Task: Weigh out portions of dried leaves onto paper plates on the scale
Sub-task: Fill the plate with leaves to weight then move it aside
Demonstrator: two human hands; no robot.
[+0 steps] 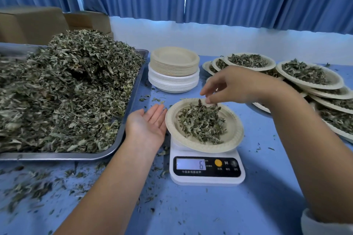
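I am trimming a portion: the paper plate (235,140) sits on the scale (206,179) in the middle of the table (210,213), with a small heap of dried leaves (202,122) in it and a 6 on the display (191,164). My left hand (147,122) lies spread, palm up and empty, just beside the plate's left rim. My right hand (235,86) hangs over the plate's far rim, fingertips drawn together above the heap; I cannot tell whether they pinch a leaf. The tray (134,89) of loose leaves fills the table's left edge, filled plates (309,74) crowd the right edge, and empty plates (174,68) are stacked toward the far edge. Next, I judge, I read the number, then add or remove a pinch.
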